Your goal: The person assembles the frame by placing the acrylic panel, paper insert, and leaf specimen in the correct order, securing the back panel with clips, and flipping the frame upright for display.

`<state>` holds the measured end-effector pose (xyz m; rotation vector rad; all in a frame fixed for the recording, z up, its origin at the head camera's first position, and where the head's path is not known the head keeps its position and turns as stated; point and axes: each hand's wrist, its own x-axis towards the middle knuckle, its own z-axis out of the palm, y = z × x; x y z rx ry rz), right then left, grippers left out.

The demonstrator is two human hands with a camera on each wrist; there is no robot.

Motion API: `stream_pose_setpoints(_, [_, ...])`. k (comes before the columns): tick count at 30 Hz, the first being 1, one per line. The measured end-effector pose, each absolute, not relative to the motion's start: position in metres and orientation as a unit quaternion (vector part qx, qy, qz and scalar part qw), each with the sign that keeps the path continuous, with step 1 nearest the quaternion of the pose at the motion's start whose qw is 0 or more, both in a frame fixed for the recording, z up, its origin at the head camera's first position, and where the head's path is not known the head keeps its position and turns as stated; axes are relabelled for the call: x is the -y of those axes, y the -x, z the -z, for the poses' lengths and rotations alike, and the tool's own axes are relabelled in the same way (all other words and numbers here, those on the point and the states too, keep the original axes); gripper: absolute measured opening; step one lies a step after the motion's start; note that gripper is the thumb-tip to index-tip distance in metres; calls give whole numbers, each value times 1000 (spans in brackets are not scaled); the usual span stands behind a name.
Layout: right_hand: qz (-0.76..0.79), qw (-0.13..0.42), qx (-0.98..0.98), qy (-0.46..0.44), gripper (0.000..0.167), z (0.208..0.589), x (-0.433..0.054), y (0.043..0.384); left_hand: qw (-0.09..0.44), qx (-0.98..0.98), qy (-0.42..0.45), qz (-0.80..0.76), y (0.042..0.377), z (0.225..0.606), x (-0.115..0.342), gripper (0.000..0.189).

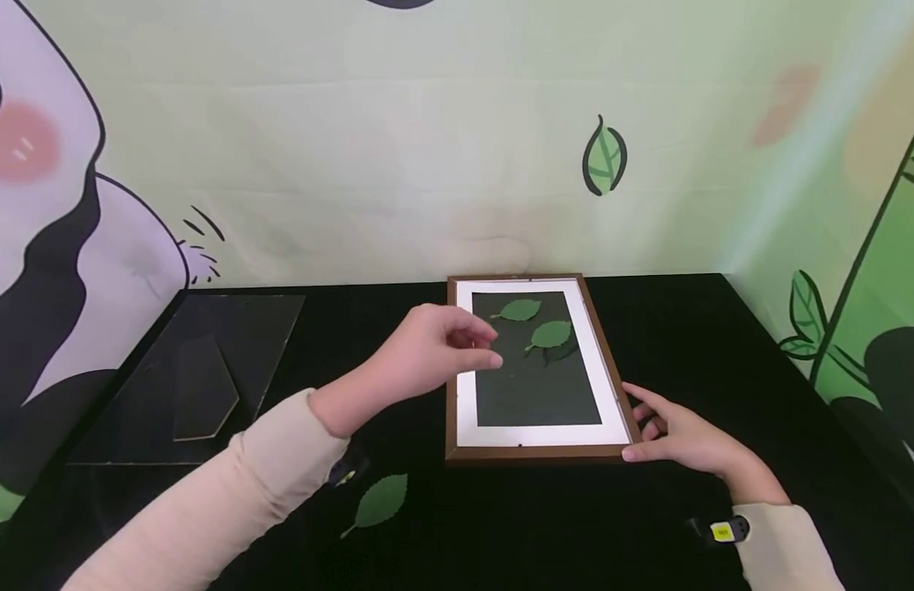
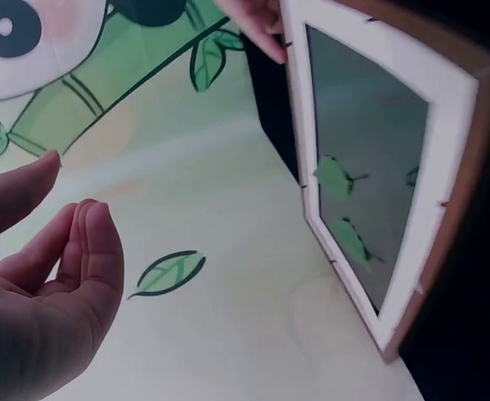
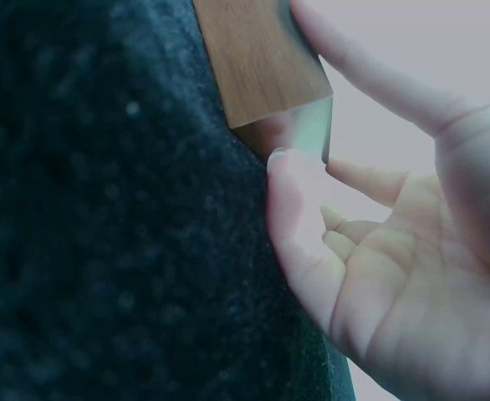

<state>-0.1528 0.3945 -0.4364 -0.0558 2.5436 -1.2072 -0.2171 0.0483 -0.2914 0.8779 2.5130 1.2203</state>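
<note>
A brown wooden picture frame (image 1: 531,453) with a white mat lies face up on the black table. Two green leaves, an upper leaf (image 1: 520,309) and a lower leaf (image 1: 550,335), rest on its dark middle. My left hand (image 1: 435,349) hovers over the frame's left side. Its thumb stands apart from the bent fingers in the left wrist view, with nothing between them. At the near right corner, my right hand (image 1: 678,431) holds the frame between thumb and fingers. Another green leaf (image 1: 381,501) lies on the table in front of the frame.
On the left of the table lies a black backing board (image 1: 268,336) with a folded stand flap (image 1: 202,390) on it. Behind the table hangs a printed cloth backdrop (image 1: 339,156), which also runs along both sides.
</note>
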Motion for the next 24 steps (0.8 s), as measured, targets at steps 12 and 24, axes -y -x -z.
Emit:
stream_pose_setpoints(12, [423,162,-891,23,101,434,-393,151,66,-845,-269,-458,165,330,36,20])
stream_pose_setpoints(24, [419,160,-894,19,103,435,-395,153,169,-831,-206,-488,144,391,83,27])
